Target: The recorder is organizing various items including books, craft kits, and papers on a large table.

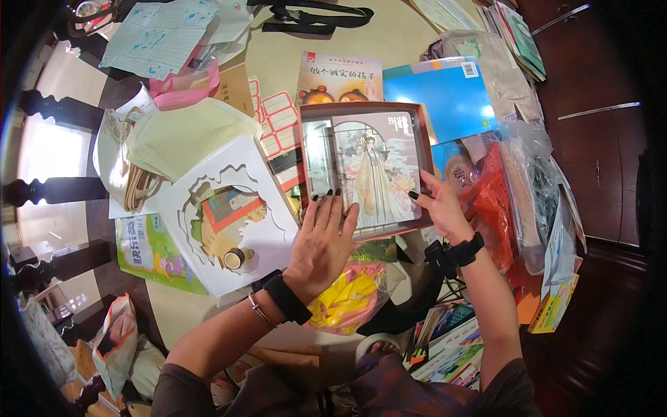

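A shallow reddish-brown box lies before me, its inside facing up. In it is a notebook or booklet with an illustrated figure in a long robe and flowers, beside a glossy item in the left part. My left hand rests flat over the box's lower left edge, fingers slightly spread. My right hand is at the lower right side, thumb over the rim and fingers against the side wall. Left of the box lies a white paper cutout with a wavy opening, a small round-topped object at its lower edge.
Above the box are a children's book and a blue folder or book. Red and clear plastic bags lie at right, a pink ribbon and papers at left. Yellow and pink pieces in a clear bag sit below; black straps lie on top.
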Motion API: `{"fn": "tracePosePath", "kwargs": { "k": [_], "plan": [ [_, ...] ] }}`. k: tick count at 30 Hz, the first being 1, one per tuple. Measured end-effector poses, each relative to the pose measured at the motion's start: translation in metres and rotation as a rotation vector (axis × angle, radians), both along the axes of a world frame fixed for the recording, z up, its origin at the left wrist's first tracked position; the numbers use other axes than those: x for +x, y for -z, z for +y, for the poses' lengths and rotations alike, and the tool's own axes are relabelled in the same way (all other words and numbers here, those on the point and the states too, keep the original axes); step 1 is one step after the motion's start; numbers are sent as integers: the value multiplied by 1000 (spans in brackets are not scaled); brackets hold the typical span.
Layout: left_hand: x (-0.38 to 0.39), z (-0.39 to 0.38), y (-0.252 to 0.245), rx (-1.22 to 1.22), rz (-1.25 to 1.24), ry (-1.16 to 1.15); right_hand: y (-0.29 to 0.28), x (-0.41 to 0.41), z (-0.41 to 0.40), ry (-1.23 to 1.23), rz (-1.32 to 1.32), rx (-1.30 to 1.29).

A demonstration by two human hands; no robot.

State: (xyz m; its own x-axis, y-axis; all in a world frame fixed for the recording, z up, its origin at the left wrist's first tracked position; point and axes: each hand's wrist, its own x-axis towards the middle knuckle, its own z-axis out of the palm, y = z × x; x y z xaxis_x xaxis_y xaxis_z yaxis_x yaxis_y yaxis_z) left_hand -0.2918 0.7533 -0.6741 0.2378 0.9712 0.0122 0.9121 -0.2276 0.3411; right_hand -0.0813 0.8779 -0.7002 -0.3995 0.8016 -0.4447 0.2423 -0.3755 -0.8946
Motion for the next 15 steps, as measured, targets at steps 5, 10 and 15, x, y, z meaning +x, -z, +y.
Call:
{"fn": "tracePosePath", "kwargs": {
  "k": [5,10,15],
  "plan": [
    [1,-3,5,-23,-5,-19,-7,-8,1,-19,-31,-28],
    [-2,2,0,-34,-134,-20,-4,-6,2,-72,10,-41],
    [-2,6,-4,-20,-187,-27,-10,-8,0,-72,-41,-33]
  ]
}}
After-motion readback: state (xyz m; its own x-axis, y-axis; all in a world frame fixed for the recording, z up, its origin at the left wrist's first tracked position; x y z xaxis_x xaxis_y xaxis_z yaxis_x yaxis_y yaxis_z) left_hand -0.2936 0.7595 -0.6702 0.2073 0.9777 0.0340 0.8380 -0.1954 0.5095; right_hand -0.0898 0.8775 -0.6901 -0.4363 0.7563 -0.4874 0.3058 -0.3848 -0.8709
